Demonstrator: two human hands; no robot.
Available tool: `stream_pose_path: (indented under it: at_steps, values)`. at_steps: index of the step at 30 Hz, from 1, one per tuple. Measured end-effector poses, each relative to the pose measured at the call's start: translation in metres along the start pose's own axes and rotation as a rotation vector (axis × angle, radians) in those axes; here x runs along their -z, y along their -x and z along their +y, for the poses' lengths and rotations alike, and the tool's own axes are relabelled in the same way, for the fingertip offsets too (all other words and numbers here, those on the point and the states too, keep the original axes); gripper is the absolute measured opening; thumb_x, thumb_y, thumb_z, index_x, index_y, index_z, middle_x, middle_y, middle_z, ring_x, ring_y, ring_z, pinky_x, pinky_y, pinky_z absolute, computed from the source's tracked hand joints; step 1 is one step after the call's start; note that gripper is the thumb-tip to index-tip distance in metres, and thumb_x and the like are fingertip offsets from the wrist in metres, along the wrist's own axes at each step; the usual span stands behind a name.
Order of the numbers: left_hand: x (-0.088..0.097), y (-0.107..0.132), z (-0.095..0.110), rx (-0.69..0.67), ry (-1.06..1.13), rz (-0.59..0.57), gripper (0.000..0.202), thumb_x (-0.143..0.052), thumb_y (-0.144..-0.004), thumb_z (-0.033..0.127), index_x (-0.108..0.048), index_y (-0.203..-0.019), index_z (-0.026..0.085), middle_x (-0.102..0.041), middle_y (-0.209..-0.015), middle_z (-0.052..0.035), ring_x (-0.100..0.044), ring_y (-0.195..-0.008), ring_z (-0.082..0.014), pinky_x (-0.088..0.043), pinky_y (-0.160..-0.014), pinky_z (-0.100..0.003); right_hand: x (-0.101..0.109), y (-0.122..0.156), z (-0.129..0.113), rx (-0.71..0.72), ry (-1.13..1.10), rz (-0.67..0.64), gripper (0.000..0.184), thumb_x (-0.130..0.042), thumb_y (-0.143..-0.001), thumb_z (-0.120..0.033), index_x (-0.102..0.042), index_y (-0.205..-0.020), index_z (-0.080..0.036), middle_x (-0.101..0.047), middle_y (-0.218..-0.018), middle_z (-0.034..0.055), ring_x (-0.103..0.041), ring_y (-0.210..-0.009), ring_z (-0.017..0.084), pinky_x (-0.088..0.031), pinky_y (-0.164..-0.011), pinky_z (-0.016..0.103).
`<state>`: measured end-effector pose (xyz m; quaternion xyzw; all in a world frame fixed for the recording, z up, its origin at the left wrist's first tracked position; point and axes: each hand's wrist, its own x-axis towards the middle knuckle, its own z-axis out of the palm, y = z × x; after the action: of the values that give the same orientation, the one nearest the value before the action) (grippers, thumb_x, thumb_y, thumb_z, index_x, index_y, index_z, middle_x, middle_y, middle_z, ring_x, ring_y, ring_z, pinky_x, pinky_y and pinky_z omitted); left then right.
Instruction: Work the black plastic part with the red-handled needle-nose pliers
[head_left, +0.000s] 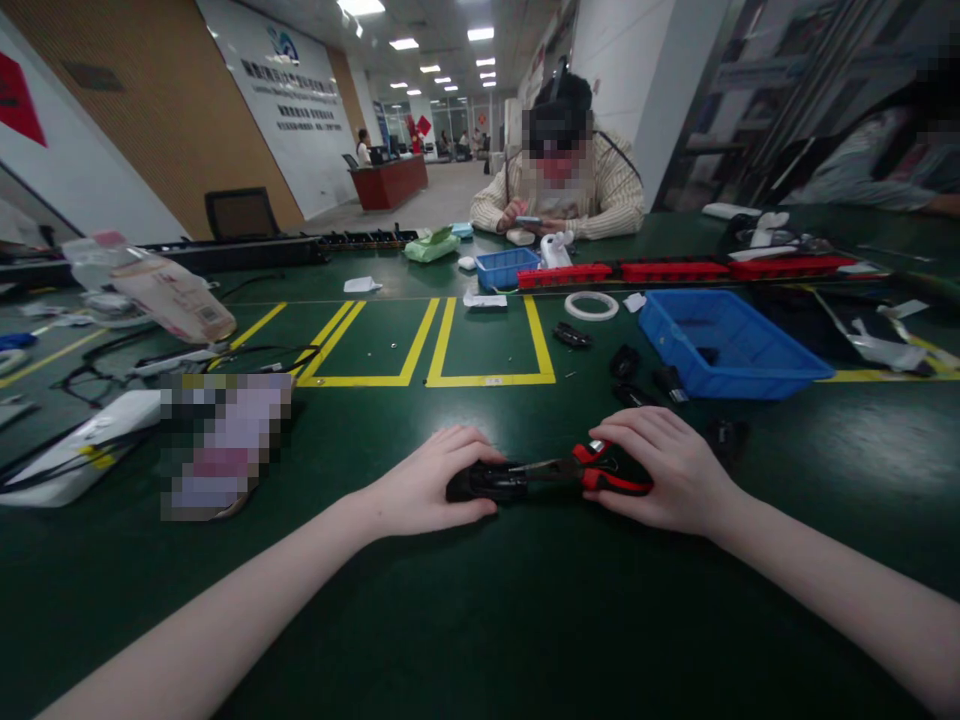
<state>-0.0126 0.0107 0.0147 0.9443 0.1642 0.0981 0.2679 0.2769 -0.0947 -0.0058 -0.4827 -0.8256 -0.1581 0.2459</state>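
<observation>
My left hand [435,480] is closed around a small black plastic part [487,482] resting on the green table [480,620]. My right hand [667,465] grips the red-and-black handles of a pair of pliers [592,470]. The metal jaws of the pliers point left and reach into the black part. Both hands sit low on the table, close together near its middle.
A large blue bin [724,345] stands at the right, with several black parts [626,365] loose beside it. A tape roll [591,305], a small blue bin [504,268] and red strips [675,270] lie farther back. Another person [559,190] sits opposite. Cables and bags clutter the left.
</observation>
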Motion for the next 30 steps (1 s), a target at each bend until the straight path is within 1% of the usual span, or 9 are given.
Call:
stream_pose_path:
  at_steps: [2, 4, 7, 10, 12, 14, 16, 21, 30]
  values:
    - [-0.002, 0.000, 0.000, 0.011, -0.008, 0.005, 0.040, -0.064, -0.086, 0.031, -0.053, -0.123, 0.023, -0.056, -0.112, -0.0044, -0.051, -0.104, -0.0218, -0.042, -0.091, -0.036, -0.001, 0.000, -0.001, -0.009, -0.022, -0.008, 0.046, -0.066, -0.076, -0.045, -0.055, -0.111, -0.018, -0.066, -0.101, 0.0113, -0.062, -0.095, 0.026, -0.051, -0.082, 0.043]
    - [-0.004, 0.001, 0.000, 0.032, -0.001, 0.018, 0.039, -0.063, -0.087, 0.031, -0.053, -0.124, 0.024, -0.056, -0.111, -0.0041, -0.052, -0.103, -0.0211, -0.044, -0.089, -0.036, -0.003, 0.000, -0.002, -0.049, -0.069, -0.014, 0.046, -0.066, -0.076, -0.044, -0.055, -0.113, -0.018, -0.066, -0.104, 0.0119, -0.062, -0.097, 0.026, -0.051, -0.083, 0.043]
    - [-0.009, 0.000, 0.000, 0.094, 0.017, 0.075, 0.039, -0.063, -0.086, 0.034, -0.054, -0.123, 0.024, -0.058, -0.108, -0.0043, -0.054, -0.100, -0.0216, -0.046, -0.086, -0.037, -0.004, 0.001, -0.005, -0.127, -0.170, -0.021, 0.045, -0.066, -0.078, -0.041, -0.056, -0.117, -0.019, -0.065, -0.107, 0.0116, -0.062, -0.098, 0.025, -0.052, -0.083, 0.042]
    - [-0.011, -0.001, 0.003, 0.157, 0.020, 0.132, 0.037, -0.066, -0.084, 0.033, -0.055, -0.117, 0.022, -0.060, -0.104, -0.0037, -0.055, -0.097, -0.0220, -0.047, -0.085, -0.039, -0.005, 0.001, -0.008, -0.168, -0.198, -0.028, 0.046, -0.066, -0.078, -0.040, -0.056, -0.118, -0.021, -0.064, -0.108, 0.0104, -0.061, -0.098, 0.024, -0.053, -0.082, 0.041]
    - [-0.010, -0.002, 0.004, 0.175, 0.037, 0.141, 0.029, -0.067, -0.082, 0.029, -0.057, -0.108, 0.021, -0.061, -0.102, -0.0028, -0.056, -0.096, -0.0214, -0.047, -0.084, -0.039, -0.005, 0.000, -0.009, -0.169, -0.184, -0.025, 0.045, -0.067, -0.078, -0.040, -0.057, -0.117, -0.020, -0.064, -0.107, 0.0102, -0.061, -0.098, 0.023, -0.053, -0.082, 0.042]
    - [-0.010, -0.002, 0.006, 0.175, 0.058, 0.143, 0.024, -0.067, -0.082, 0.028, -0.058, -0.103, 0.020, -0.062, -0.101, -0.0022, -0.057, -0.095, -0.0207, -0.047, -0.084, -0.038, -0.005, 0.000, -0.011, -0.174, -0.176, -0.025, 0.044, -0.067, -0.078, -0.041, -0.058, -0.116, -0.020, -0.064, -0.107, 0.0103, -0.061, -0.098, 0.023, -0.053, -0.082, 0.042]
    - [-0.011, -0.002, 0.007, 0.180, 0.075, 0.159, 0.024, -0.067, -0.082, 0.027, -0.059, -0.103, 0.021, -0.062, -0.100, -0.0018, -0.057, -0.095, -0.0205, -0.047, -0.084, -0.037, -0.004, -0.001, -0.013, -0.191, -0.169, -0.036, 0.043, -0.067, -0.078, -0.041, -0.059, -0.115, -0.020, -0.064, -0.107, 0.0102, -0.061, -0.097, 0.024, -0.053, -0.081, 0.042]
    - [-0.018, -0.004, 0.009, 0.252, 0.088, 0.230, 0.023, -0.068, -0.080, 0.027, -0.061, -0.101, 0.021, -0.062, -0.100, -0.0022, -0.057, -0.095, -0.0222, -0.045, -0.084, -0.039, -0.004, -0.004, -0.016, -0.182, -0.135, -0.035, 0.038, -0.065, -0.079, -0.042, -0.062, -0.111, -0.021, -0.066, -0.103, 0.0095, -0.063, -0.092, 0.023, -0.052, -0.079, 0.041]
    - [-0.019, -0.004, 0.010, 0.250, 0.069, 0.228, 0.024, -0.069, -0.079, 0.028, -0.061, -0.101, 0.022, -0.062, -0.099, -0.0017, -0.056, -0.093, -0.0224, -0.042, -0.082, -0.039, -0.005, -0.005, -0.017, -0.158, -0.094, -0.005, 0.040, -0.066, -0.078, -0.042, -0.060, -0.111, -0.020, -0.066, -0.102, 0.0090, -0.063, -0.092, 0.022, -0.051, -0.078, 0.039]
